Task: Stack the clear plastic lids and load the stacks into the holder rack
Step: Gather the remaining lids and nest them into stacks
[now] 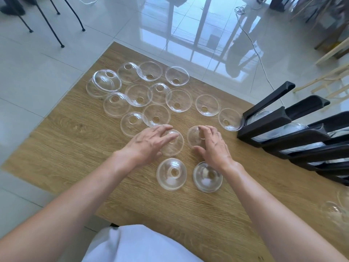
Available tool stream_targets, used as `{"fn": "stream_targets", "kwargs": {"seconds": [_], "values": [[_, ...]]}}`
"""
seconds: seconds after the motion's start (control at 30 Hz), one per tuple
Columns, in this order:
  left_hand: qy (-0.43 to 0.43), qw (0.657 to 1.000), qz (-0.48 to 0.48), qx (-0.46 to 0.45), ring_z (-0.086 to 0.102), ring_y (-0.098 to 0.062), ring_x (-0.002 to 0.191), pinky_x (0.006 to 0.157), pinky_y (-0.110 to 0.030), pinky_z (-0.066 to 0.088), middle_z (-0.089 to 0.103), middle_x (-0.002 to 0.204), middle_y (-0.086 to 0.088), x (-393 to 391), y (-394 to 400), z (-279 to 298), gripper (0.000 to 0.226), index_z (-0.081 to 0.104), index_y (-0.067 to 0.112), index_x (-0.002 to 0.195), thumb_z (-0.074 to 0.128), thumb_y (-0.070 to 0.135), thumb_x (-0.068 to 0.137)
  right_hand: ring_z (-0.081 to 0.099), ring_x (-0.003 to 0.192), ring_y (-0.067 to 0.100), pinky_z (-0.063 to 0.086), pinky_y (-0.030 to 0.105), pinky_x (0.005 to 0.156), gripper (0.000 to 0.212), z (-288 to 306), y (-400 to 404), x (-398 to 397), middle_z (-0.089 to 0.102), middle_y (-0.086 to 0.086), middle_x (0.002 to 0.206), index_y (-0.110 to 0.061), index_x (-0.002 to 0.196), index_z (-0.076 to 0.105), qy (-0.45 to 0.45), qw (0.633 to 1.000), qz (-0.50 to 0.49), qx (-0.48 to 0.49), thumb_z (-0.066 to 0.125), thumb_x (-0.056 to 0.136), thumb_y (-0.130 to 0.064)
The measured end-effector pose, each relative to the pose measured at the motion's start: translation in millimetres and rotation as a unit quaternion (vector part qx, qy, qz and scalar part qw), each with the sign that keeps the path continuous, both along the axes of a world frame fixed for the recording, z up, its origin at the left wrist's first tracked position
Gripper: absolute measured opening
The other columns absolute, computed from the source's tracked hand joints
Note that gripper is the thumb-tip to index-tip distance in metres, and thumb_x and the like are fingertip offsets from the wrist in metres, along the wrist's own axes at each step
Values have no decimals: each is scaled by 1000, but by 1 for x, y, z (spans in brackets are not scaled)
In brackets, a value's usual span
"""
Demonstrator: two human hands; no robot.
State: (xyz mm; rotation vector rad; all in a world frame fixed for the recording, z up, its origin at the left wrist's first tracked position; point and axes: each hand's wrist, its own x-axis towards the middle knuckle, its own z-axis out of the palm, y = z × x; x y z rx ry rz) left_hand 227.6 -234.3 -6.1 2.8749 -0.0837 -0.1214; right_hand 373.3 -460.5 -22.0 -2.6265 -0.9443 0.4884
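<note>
Several clear domed plastic lids, each with a round hole, lie scattered over the wooden table (79,148). My left hand (151,142) lies with straight fingers spread over one lid (174,146) at the table's middle. Beside it, my right hand (213,146) curls its fingers and thumb around another lid (194,137). Two more lids sit nearer to me, the left one (171,174) and the right one (207,177), the latter partly under my right wrist. The black holder rack (283,125) stands at the right edge with stacks of lids in its slots.
One lid (230,119) touches the rack's front end. More clear lids (336,210) show at the far right edge of the table. Beyond the table are a tiled floor, black chair legs (56,33) and a white cable (253,46).
</note>
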Motion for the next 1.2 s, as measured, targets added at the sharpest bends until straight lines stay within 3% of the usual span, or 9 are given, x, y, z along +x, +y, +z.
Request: {"fn": "stream_targets", "kwargs": {"seconds": [0.1, 0.27, 0.4, 0.47, 0.63, 0.83, 1.2], "values": [[56, 992, -79, 78, 23, -20, 149, 118, -36, 31, 13, 166, -4, 28, -3, 0, 92, 16, 37, 156, 65, 3, 86, 42, 132, 23, 42, 43, 110, 80, 5, -6, 0, 37, 3, 150, -26, 154, 28, 9, 1000, -13, 13, 74, 89, -39], [113, 984, -97, 94, 41, -23, 135, 105, -40, 45, 32, 156, -6, 47, -10, -3, 60, 31, 41, 150, 56, 22, 99, 40, 135, 18, 40, 42, 113, 78, 24, -25, -6, 38, 0, 150, -31, 153, 27, 5, 997, -30, 68, 71, 90, -44], [89, 987, -98, 91, 44, -22, 125, 98, -36, 47, 40, 144, -5, 49, -13, 0, 61, 32, 39, 147, 58, 18, 97, 42, 130, 12, 40, 33, 105, 78, 43, -52, -22, 41, -7, 145, -37, 151, 31, -3, 991, -42, 126, 73, 87, -48], [91, 990, -78, 81, 43, -21, 122, 96, -36, 49, 41, 140, -3, 49, -11, 10, 72, 27, 39, 150, 64, 21, 90, 44, 126, 11, 43, 32, 99, 78, 49, -66, -33, 42, -11, 140, -40, 149, 33, -10, 990, -36, 133, 75, 84, -49], [59, 997, -15, -37, 37, -14, 127, 106, -35, 40, 38, 140, 7, 30, -11, 43, 100, 8, 44, 154, 73, 54, 80, 44, 117, 10, 53, 36, 87, 76, 40, -95, -65, 41, -15, 136, -43, 145, 39, -18, 993, -31, 109, 76, 80, -52], [61, 993, -12, -96, 40, -9, 123, 101, -34, 44, 42, 136, 15, -17, -29, 50, 83, 32, 44, 147, 73, 60, 77, 41, 127, 14, 56, 44, 91, 75, 3, -104, -94, 37, -9, 143, -43, 145, 42, 21, 996, -20, 87, 79, 80, -48], [104, 988, 29, -111, 32, -9, 123, 100, -32, 44, 38, 136, 11, -59, -62, -1, 82, 31, 45, 148, 72, 55, 77, 40, 131, 14, 51, 46, 100, 80, -4, -97, -78, 33, -10, 146, -45, 149, 36, 42, 994, -32, 92, 75, 80, -54]]}}
